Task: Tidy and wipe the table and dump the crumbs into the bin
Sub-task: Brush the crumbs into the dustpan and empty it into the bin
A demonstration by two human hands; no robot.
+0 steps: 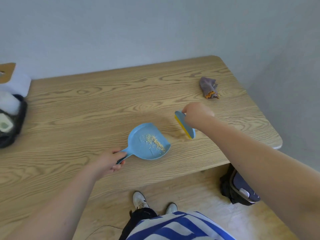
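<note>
From the head view, your left hand (110, 161) curls round the handle of the blue dustpan (147, 142) at the centre of the frame. The pan lies flat on the counter (86, 104) with its open lip turned toward the right, so anything swept from that side slides straight in. A small heap of pale crumbs (155, 142) already lies inside the pan, close to the lip, which suggests most of the sweeping is done.

Your right hand (197, 115) grips the top of the blue-and-yellow brush (185, 124), just right of the pan. It holds the brush apart from the pan, with the yellow bristles pointing down and left at the wood. That angle lets you pull any last bits toward the pan's lip. I cannot see loose crumbs on the wood there; the brush is blurred.

A crumpled grey cloth (208, 87) waits in the upper right of the frame, well apart from both hands, probably kept aside for wiping. The bin (242, 189), lined with a black bag, stands on the floor below the counter's right edge, at the lower right, near enough for tipping the pan.
</note>
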